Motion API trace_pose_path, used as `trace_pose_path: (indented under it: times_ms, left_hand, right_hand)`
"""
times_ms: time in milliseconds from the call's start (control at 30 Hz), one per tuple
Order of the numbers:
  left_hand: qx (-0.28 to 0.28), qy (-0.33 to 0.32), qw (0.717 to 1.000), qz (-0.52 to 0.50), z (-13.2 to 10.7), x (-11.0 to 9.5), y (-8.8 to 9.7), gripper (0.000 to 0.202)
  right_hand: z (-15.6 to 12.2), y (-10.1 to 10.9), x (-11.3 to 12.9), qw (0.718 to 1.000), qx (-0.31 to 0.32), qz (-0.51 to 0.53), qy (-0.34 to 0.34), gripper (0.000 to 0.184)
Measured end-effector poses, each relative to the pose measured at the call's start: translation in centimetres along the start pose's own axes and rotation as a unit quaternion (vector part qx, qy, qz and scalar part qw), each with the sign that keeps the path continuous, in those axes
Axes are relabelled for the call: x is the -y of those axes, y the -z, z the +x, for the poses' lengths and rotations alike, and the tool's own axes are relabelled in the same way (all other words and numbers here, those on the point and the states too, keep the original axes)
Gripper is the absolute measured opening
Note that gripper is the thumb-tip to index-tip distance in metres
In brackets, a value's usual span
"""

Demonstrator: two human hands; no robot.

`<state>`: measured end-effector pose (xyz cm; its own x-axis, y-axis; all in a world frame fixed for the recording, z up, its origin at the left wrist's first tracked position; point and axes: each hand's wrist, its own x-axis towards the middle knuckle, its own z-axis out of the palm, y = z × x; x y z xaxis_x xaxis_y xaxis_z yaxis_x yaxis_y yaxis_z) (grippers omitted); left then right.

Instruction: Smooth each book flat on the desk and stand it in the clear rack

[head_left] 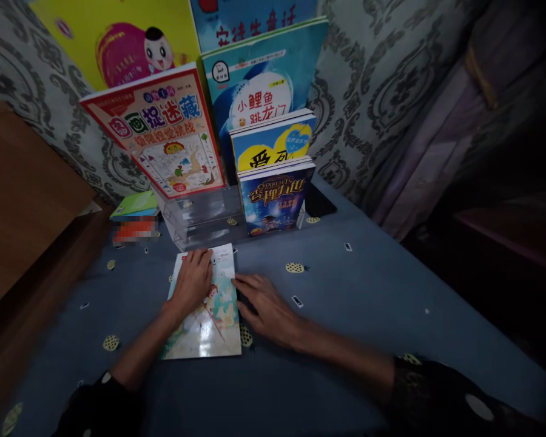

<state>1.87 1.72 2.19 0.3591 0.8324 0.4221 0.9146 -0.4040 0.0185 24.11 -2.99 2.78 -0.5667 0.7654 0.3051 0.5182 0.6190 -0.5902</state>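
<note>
A thin paperback book [225, 328] with a pale green and cream cover lies flat on the blue tablecloth [337, 346]. My left hand [195, 276] rests on its upper left part, palm down with the fingers stretched forward, covering some of the title. At the book's right edge is my right hand [266, 306], its fingers pointing left and its thumb apart from them. The fingertips touch or nearly touch that edge. Just beyond the book stands a clear stepped rack [177, 227] with several upright books.
The rack bears a red-bordered picture book [164, 133], a teal book [266, 73], a blue and yellow book [273, 142] and a dark blue book [277, 203]. A small pile of books [134, 206] lies left of it. Patterned wall covering [359, 91] rises behind; a wooden panel [22, 200] stands left.
</note>
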Motion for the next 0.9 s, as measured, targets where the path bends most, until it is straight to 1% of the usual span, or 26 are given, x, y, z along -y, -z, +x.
trace_pose_path:
  times_ms: [200,400,500,767,900]
  left_hand:
    - [0.018,-0.019,1.000,-0.013,1.5,-1.4,-0.6,0.035]
    - [0.050,-0.044,0.998,-0.019,2.4,-1.4,-0.9,0.044]
    - [0.059,-0.057,0.996,-0.024,2.6,-1.2,-0.8,0.048]
    - [0.071,-0.066,0.994,-0.049,2.6,-1.1,-0.3,0.045]
    - [0.072,-0.094,0.990,-0.077,2.0,-0.8,-0.4,0.045]
  right_hand:
    - [0.6,-0.1,-0.9,1.000,0.008,-0.009,0.018,0.044]
    - [0.5,-0.2,-1.0,1.000,0.002,-0.004,0.018,0.045]
    - [0.5,-0.2,-1.1,1.000,0.003,-0.005,0.018,0.045]
    - [0.5,-0.6,-1.7,0.999,0.004,0.008,0.036,0.045]
    - [0.4,-1.0,-2.3,0.999,0.003,0.026,0.037,0.044]
